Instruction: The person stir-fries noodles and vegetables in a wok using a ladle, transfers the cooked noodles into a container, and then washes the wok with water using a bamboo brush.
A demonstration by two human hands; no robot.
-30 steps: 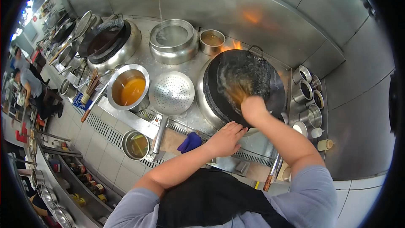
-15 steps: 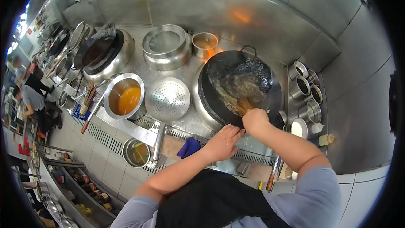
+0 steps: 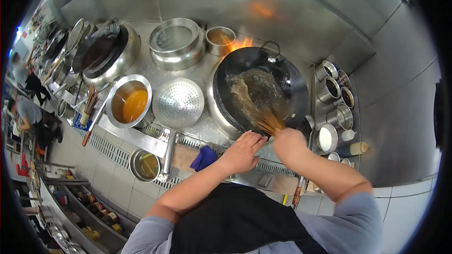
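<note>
My right hand [image 3: 289,146] is closed around a bamboo wok brush [image 3: 270,121], its bristles down in the wok. Murky water swirls across the bottom of the black wok [image 3: 294,80], which sits tilted on a steel burner ring. Fingers stretched out, my left hand [image 3: 244,151] lies by the wok's near rim; whether it presses on the rim is hard to make out. A loop handle [image 3: 270,44] stands up at the far side of the wok.
Flames [image 3: 241,44] rise behind the wok, near a small pot [image 3: 220,40]. To the left are a perforated strainer [image 3: 178,103], a pot of orange liquid [image 3: 133,105] and a purple cloth [image 3: 203,158]. Sauce containers [image 3: 328,89] line the right. Two people stand far left.
The brush and my right hand have swept slightly down within the wok. The water has spread lower and looks calmer. My view has shifted a little, moving the scene left.
</note>
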